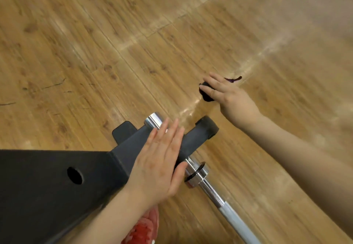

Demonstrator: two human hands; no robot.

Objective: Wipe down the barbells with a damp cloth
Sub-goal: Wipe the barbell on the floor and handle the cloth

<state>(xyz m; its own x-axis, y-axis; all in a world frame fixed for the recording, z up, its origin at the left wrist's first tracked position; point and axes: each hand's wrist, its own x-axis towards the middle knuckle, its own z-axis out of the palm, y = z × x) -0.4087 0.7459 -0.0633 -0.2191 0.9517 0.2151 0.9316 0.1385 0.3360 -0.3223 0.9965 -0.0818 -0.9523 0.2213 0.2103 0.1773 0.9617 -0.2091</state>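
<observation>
A chrome barbell (pixel 205 181) lies across a black metal stand (pixel 57 177), its sleeve end (pixel 152 119) poking out past the stand's top and its grey shaft running to the lower right. My left hand (pixel 160 163) rests flat on the stand's arm over the bar, fingers straight and thumb beside the bar's collar. My right hand (pixel 229 96) is farther out over the floor and holds a dark cloth (pixel 206 95). A purple-black tail of the cloth sticks out behind the fingers.
Wood-plank floor (pixel 95 43) fills the view. The stand has two black rubber-capped feet or prongs (pixel 207 127) near the bar's end. A red textured thing (pixel 145 228) shows under my left forearm at the bottom edge; I cannot tell what it is.
</observation>
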